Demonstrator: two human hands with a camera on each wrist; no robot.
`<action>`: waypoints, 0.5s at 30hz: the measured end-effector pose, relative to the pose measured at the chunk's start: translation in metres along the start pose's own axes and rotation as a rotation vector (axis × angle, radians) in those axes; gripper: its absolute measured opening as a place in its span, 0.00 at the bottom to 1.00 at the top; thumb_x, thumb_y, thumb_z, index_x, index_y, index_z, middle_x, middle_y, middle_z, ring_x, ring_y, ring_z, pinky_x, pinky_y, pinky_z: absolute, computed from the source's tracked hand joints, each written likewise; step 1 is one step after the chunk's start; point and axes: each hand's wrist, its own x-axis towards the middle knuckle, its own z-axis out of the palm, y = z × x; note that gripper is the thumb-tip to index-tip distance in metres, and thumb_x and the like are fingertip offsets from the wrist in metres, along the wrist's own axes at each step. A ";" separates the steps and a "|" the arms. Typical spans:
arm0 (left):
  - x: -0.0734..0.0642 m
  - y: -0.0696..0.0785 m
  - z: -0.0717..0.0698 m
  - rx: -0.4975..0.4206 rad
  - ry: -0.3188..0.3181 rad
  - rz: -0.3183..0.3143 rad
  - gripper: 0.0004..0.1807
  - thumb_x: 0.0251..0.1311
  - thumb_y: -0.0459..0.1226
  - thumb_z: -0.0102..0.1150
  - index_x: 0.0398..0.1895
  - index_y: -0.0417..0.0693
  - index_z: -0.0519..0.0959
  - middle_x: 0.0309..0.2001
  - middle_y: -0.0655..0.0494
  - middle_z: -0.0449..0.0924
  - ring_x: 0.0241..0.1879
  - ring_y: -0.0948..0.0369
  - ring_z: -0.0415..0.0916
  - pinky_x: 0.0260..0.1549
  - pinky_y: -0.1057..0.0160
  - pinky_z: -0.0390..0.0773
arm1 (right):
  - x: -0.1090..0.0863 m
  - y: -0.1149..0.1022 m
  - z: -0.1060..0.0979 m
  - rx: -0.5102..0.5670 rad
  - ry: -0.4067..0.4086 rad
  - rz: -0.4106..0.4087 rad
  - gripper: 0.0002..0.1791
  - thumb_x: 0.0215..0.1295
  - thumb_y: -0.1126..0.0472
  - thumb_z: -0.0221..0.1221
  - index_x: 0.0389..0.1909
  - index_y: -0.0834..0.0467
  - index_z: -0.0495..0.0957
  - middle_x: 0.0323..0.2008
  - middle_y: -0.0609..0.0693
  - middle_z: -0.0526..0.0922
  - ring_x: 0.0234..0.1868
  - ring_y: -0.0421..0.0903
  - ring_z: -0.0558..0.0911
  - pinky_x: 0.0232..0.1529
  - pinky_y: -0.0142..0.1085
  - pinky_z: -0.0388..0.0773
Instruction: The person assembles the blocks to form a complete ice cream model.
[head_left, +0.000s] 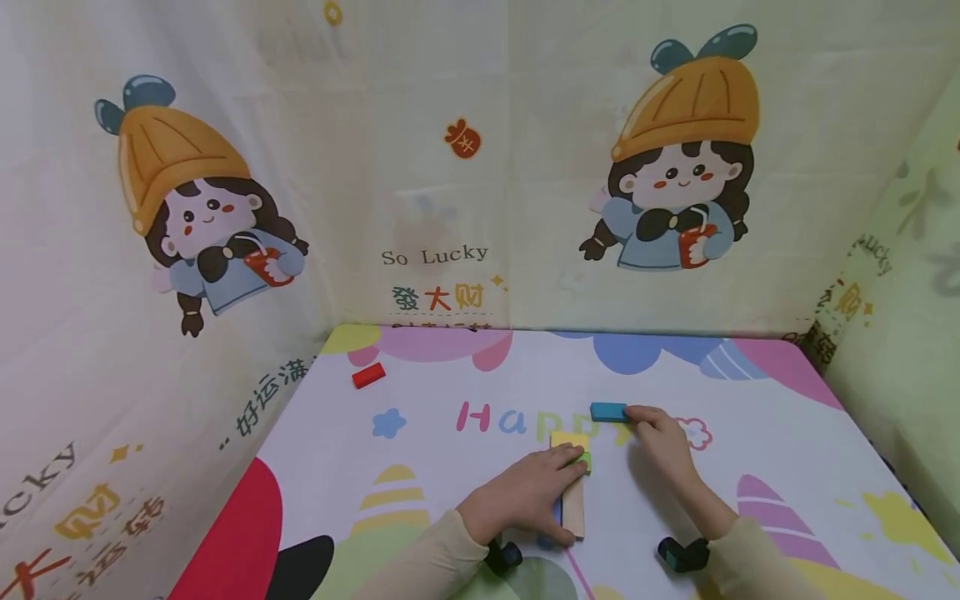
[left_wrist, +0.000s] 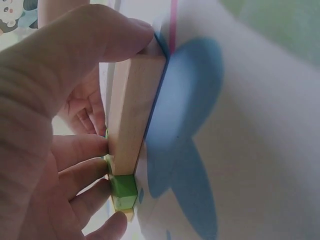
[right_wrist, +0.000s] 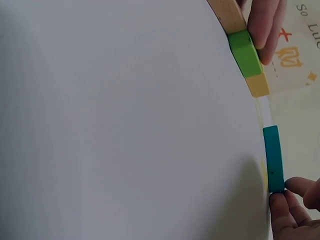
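Observation:
In the head view my left hand [head_left: 525, 496] lies over a row of toy blocks. The left wrist view has its thumb at the near end of a plain wooden block [left_wrist: 132, 110], the other fingers along the far side. Beyond that block come a green block [left_wrist: 124, 191] and a yellow block [head_left: 568, 438], partly covered by the fingers. My right hand [head_left: 666, 446] pinches the right end of a blue block [head_left: 607, 412] between thumb and fingers. The blue block lies to the right of and beyond the row, a gap separating it from the yellow block.
A red block [head_left: 368, 376] lies by itself at the far left of the table. The patterned tabletop [head_left: 442, 375] carries printed letters and shapes. Cloth curtains [head_left: 547, 192] with cartoon prints stand behind it and along both sides.

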 end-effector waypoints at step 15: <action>-0.001 0.001 -0.001 0.020 -0.005 0.006 0.52 0.55 0.66 0.67 0.79 0.53 0.64 0.81 0.57 0.58 0.80 0.61 0.54 0.75 0.64 0.60 | 0.000 -0.015 0.028 0.017 -0.024 -0.044 0.24 0.73 0.67 0.44 0.62 0.69 0.79 0.66 0.67 0.77 0.72 0.64 0.70 0.73 0.56 0.64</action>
